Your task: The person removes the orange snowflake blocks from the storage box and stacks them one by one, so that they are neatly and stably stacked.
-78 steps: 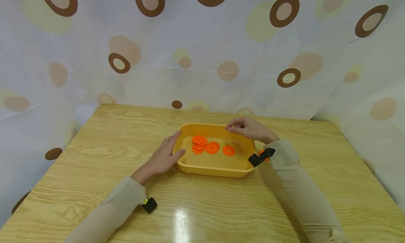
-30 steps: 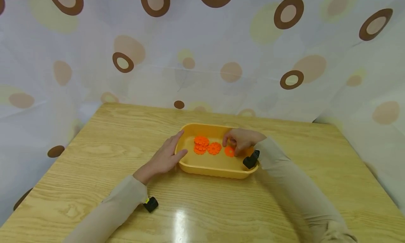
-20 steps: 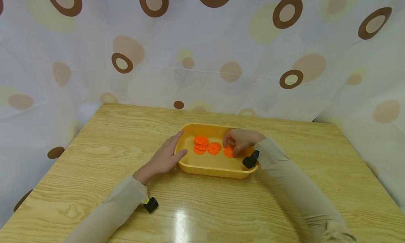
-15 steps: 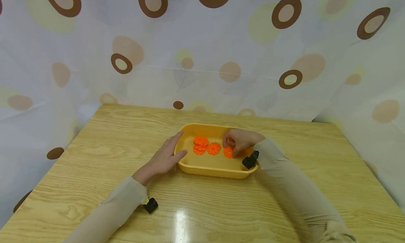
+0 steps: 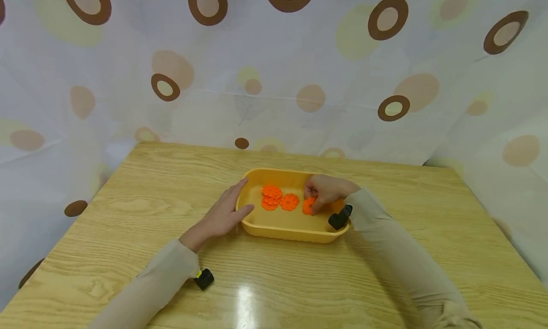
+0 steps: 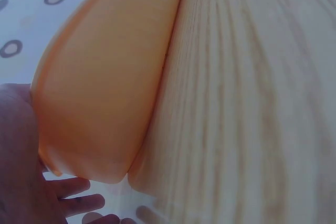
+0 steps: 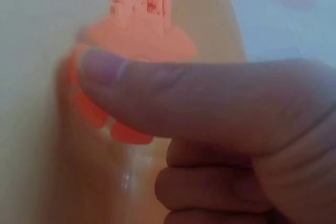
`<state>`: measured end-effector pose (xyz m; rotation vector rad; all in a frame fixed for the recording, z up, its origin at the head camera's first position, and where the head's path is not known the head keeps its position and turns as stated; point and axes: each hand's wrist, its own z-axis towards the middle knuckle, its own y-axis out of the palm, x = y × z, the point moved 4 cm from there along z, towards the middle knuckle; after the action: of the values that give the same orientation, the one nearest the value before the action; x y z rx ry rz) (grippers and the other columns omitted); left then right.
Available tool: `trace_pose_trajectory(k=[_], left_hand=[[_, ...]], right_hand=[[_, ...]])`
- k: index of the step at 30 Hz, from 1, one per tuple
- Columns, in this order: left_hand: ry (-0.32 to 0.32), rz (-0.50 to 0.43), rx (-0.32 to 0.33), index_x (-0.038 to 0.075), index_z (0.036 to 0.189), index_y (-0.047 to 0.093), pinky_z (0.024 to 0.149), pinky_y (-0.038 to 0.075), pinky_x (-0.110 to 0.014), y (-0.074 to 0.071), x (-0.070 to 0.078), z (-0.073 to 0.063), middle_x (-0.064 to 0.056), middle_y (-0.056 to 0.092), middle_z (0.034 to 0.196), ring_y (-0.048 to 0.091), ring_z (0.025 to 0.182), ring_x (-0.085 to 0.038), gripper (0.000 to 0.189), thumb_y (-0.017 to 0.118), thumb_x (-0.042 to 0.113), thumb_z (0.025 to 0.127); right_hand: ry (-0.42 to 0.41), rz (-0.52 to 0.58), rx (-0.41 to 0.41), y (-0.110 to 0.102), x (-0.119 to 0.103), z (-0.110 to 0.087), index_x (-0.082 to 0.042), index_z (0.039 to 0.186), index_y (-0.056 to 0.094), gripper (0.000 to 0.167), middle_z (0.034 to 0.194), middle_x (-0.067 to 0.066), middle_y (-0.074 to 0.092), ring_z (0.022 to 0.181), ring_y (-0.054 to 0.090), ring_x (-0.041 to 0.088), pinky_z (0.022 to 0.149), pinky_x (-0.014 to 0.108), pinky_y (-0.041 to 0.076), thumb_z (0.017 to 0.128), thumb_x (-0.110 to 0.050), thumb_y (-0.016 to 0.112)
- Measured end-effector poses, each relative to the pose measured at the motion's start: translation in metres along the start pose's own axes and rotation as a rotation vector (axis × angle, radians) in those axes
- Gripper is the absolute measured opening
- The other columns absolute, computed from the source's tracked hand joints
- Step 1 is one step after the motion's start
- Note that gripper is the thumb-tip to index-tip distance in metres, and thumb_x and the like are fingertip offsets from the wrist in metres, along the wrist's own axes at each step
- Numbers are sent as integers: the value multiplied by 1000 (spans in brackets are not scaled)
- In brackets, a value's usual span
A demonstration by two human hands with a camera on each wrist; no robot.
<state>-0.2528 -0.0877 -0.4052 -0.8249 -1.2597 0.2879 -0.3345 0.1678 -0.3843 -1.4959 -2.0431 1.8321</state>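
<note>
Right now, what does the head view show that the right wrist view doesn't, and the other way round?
Only the head view shows the left hand and its beige sleeve. Only the right wrist view shows the thumbnail plainly, with lower fingers folded beneath. Both show the right hand at a notched orange disc, the other discs, the yellow tub and the patterned backdrop.

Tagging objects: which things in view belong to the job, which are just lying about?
Job in hand:
orange disc pinched by right hand
other orange discs
yellow tray
left hand touching tray

Just there:
table
patterned cloth
black wrist cameras
</note>
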Motion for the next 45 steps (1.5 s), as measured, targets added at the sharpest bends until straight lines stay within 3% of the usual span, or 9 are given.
trace_pose_trajectory(k=[7, 13, 19, 22, 25, 28, 37, 45], left_hand=[[23, 0, -6, 8, 155, 13, 115, 22, -57, 5, 3, 4, -22, 23, 157, 23, 143, -42, 72, 51, 32, 99], [6, 9, 0, 7, 155, 13, 115, 22, -58, 3, 1, 1, -22, 23, 157, 23, 143, -42, 72, 51, 31, 99], [10, 11, 4, 7, 155, 13, 115, 21, -58, 0, 2, -1, -22, 23, 157, 23, 143, -42, 73, 51, 32, 99], [14, 13, 9, 7, 155, 13, 114, 22, -58, 0, 2, -1, -22, 23, 157, 23, 143, -42, 72, 51, 32, 99], [24, 16, 15, 6, 155, 14, 114, 22, -58, -1, 2, -1, -22, 23, 156, 24, 143, -43, 72, 51, 32, 99], [31, 22, 18, 5, 155, 13, 114, 22, -58, -1, 1, 0, -23, 23, 156, 24, 143, -43, 72, 51, 31, 99], [17, 10, 8, 7, 155, 12, 115, 22, -57, 0, 0, -1, -22, 23, 157, 23, 143, -42, 73, 51, 32, 99], [10, 23, 4, 7, 155, 12, 115, 21, -58, -1, -1, -1, -22, 23, 157, 22, 143, -42, 72, 50, 32, 99]], right_hand=[[20, -33, -4, 0, 4, -9, -10, 66, 50, 32, 59, -6, 35, 55, 33, 7, 57, 21, 30, 82, -17, 76], [9, -11, 6, -1, 3, -5, -9, 76, 68, 16, 65, -7, 57, 56, 42, 5, 59, 21, 38, 90, -17, 67], [36, 24, 27, -5, -1, -6, -6, 83, 73, 18, 75, -2, 67, 59, 48, 6, 63, 22, 43, 94, -12, 59], [12, 38, 50, -8, -5, -7, -7, 76, 69, 24, 68, -6, 60, 57, 44, 6, 62, 22, 41, 94, -9, 54], [-14, 49, 60, -11, -8, -9, -10, 64, 55, 34, 58, -7, 40, 51, 30, 8, 57, 22, 32, 97, -7, 49], [-5, 63, 61, -13, -10, -10, -10, 61, 45, 39, 55, -5, 27, 48, 21, 9, 54, 23, 26, 100, -8, 45], [4, 70, 141, -23, -13, -17, -5, 85, 72, 27, 53, -7, 34, 44, 24, 5, 55, 23, 33, 99, -12, 51], [13, 152, 178, -24, -11, -32, 1, 75, 61, 29, 56, -5, 33, 48, 26, 6, 54, 23, 30, 99, -15, 54]])
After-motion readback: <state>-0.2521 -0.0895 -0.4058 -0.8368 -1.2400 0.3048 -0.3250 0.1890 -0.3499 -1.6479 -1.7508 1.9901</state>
